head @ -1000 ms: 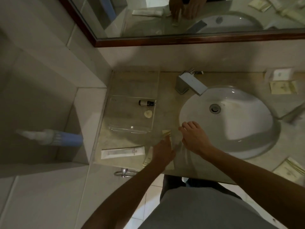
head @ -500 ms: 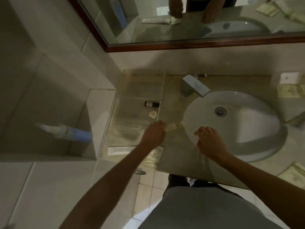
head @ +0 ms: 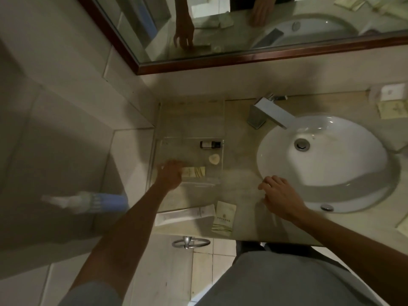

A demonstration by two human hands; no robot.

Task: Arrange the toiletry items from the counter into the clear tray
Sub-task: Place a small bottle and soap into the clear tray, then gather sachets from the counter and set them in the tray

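The clear tray [head: 176, 149] sits at the counter's left end. A small dark bottle [head: 209, 144] and a round pale soap [head: 214, 159] lie in its right part. My left hand [head: 170, 174] reaches into the tray, fingers on the left end of a cream packet [head: 196, 172] that lies flat near the tray's front. A white tube [head: 185, 215] and a second cream packet [head: 223, 218] lie on the counter in front of the tray. My right hand [head: 280, 196] rests on the counter beside the sink with nothing in it.
A white oval sink [head: 326, 151] with a square chrome tap [head: 265, 113] fills the counter's right. More packets [head: 393, 109] and a white box [head: 391, 91] lie at the back right. A mirror [head: 242, 29] hangs above. A blue-and-white sprayer [head: 92, 200] is at the left.
My left hand carried the cream packet from the counter's front left into the tray, where it now lies flat. My right hand stayed by the sink's rim.
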